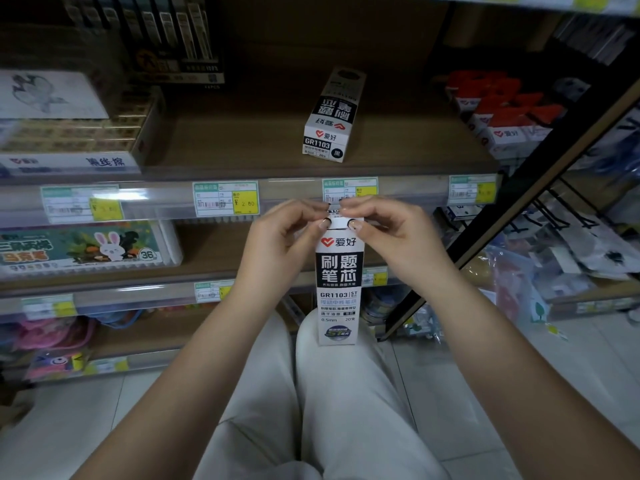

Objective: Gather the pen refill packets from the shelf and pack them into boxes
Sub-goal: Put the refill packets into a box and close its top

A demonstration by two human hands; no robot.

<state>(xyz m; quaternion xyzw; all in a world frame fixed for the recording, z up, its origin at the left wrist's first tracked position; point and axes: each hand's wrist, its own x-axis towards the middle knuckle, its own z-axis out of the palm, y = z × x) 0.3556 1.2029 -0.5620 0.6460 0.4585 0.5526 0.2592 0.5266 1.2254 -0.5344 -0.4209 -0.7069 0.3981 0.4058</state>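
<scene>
A wooden shelf (242,147) holds a white refill box (330,123) lying flat near its front edge, stacked cartons (76,133) at the left end, red-topped packs (498,112) at the right end.

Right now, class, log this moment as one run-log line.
left hand: pinches top flap | right hand: pinches top flap | black-and-white cardboard refill box: upright on lap | matching box: lying on shelf

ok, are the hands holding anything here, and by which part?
Yes. Both hands, left hand and right hand, pinch the top flap end of the upright refill box; its bottom rests on the person's knee.
</scene>
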